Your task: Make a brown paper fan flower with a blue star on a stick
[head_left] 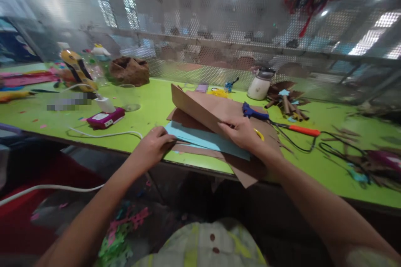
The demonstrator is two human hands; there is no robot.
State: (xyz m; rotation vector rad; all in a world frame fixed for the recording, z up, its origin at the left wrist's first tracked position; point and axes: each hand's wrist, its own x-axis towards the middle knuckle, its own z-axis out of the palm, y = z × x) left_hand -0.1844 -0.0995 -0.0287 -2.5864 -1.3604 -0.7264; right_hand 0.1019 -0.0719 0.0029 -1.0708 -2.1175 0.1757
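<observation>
My right hand (242, 131) is closed on the near edge of a large brown paper sheet (200, 106), which is lifted and bent up at its left side. Beneath it lie light blue paper sheets (206, 139) and more brown paper (246, 171), whose corner hangs over the table's front edge. At the left end of this stack, my left hand (153, 144) pinches a thin brown paper edge; its fingertips are partly hidden. A blue glue gun (255, 112) rests on the brown paper beyond my right hand. Part of a yellow ring (259, 134) shows beside my right wrist.
An orange-handled tool (303, 130) and black cable lie to the right. Behind are a white jar (260, 83) and brown paper rolls (286, 106). On the left stand a purple power adapter (106, 117), a clear cup (127, 98) and a crumpled brown bag (130, 71). A mesh panel (194, 41) backs the green table (150, 102).
</observation>
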